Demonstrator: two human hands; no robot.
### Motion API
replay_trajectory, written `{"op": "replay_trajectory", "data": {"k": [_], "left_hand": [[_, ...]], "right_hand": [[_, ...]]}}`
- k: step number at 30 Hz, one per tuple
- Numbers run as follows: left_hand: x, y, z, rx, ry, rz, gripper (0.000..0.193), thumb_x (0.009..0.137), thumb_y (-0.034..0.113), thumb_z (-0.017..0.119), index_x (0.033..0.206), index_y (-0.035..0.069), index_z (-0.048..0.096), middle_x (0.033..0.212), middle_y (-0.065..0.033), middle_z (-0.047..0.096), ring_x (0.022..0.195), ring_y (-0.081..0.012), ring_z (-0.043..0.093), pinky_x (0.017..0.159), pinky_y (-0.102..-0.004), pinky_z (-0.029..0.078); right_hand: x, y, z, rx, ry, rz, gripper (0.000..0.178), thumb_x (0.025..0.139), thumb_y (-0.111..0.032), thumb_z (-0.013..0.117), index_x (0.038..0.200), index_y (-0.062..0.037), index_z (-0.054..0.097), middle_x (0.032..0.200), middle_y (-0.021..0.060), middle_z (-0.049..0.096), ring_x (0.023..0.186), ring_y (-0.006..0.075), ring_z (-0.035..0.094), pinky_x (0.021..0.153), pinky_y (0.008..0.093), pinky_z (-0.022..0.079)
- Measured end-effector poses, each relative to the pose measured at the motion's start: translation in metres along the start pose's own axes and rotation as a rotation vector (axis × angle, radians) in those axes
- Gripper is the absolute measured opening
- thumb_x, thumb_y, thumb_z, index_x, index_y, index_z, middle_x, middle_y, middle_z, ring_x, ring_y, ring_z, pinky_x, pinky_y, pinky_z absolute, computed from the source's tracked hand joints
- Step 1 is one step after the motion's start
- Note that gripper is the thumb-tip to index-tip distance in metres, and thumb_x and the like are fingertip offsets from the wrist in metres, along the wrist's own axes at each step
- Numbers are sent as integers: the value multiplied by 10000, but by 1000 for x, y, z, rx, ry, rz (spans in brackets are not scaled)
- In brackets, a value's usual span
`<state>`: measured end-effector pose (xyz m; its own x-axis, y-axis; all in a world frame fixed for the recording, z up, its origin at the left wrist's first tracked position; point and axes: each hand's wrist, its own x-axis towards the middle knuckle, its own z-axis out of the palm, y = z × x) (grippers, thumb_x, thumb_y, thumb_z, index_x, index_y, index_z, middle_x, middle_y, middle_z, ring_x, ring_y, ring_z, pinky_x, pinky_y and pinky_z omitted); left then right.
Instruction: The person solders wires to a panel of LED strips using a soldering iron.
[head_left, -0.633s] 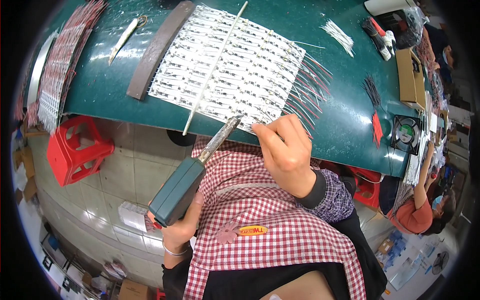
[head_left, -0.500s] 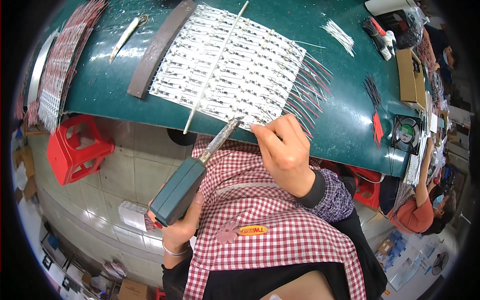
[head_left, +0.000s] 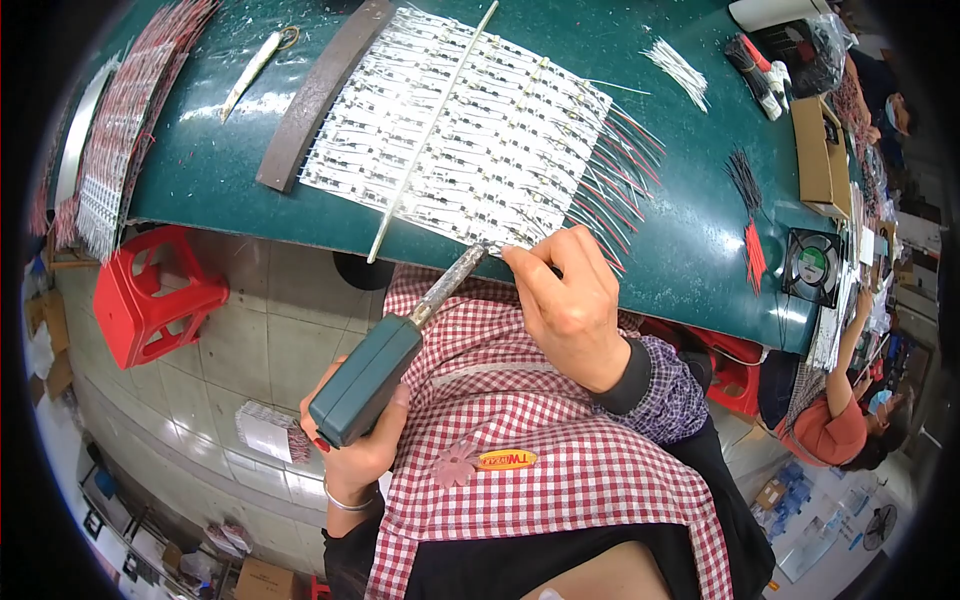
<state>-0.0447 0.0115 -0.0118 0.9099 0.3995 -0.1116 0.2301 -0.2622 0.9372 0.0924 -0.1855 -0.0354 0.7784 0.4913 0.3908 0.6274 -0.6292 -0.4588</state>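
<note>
Shifting slightly to the right and down the frame, the metal tip [head_left: 484, 250] of the dark green soldering tool [head_left: 366, 382] now sits closer to the right hand's fingertips than it did half a second ago, and its handle has swung a little rightward with it. The left hand [head_left: 358, 450], lower left of centre, has its fingers wrapped around that handle. The right hand [head_left: 572, 305], just right of centre, has hardly moved: thumb and forefinger are pinched together at the near edge of the white circuit sheet [head_left: 520, 150], though whether a wire end lies between them cannot be told. The sheet stays at the upper centre of the frame on the green bench [head_left: 690, 225], with the pale rod [head_left: 431, 140] across it, the brown bar [head_left: 318, 100] along its left side and red and dark wires [head_left: 612, 195] fanning out from its right. With tip and pinch so close together, the work seems narrowed to one spot on the sheet's lower edge; whether the tip touches there is too small to tell.
</note>
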Motion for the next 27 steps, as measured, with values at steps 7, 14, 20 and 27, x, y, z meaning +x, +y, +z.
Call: {"op": "replay_trajectory", "data": {"k": [7, 14, 20, 27], "left_hand": [[-1, -7, -1, 1, -5, -67, 200, 694, -14, 728, 882, -53, 671, 800, -112, 651, 649, -177, 639, 568, -267, 490], [-20, -25, -3, -48, 68, -78, 273, 750, -35, 717, 1010, -62, 638, 869, -102, 660, 646, -136, 597, 567, -250, 460], [-16, -15, 1, -174, 118, -67, 377, 772, -106, 642, 1142, -75, 581, 938, -122, 638, 590, -110, 535, 515, -220, 406], [-11, -19, 14, -241, 201, -83, 410, 780, -116, 627, 1182, -69, 567, 1035, -139, 640, 606, -102, 509, 533, -215, 407]], "right_hand": [[0, 1, 4, -4, -11, -11, 270, 660, 80, 708, 910, -19, 689, 726, 65, 502, 678, 228, 510, 567, 336, 422], [-1, 3, 1, -15, -4, -19, 265, 662, 82, 699, 909, -11, 682, 735, 67, 508, 689, 230, 515, 574, 337, 429], [-2, 9, 4, 23, 19, -28, 235, 663, 63, 668, 889, -2, 664, 754, 74, 499, 706, 233, 506, 579, 334, 427], [-3, 21, -37, 102, 187, 71, 223, 670, 99, 727, 853, -22, 685, 716, 77, 518, 675, 242, 517, 567, 333, 415]]}}
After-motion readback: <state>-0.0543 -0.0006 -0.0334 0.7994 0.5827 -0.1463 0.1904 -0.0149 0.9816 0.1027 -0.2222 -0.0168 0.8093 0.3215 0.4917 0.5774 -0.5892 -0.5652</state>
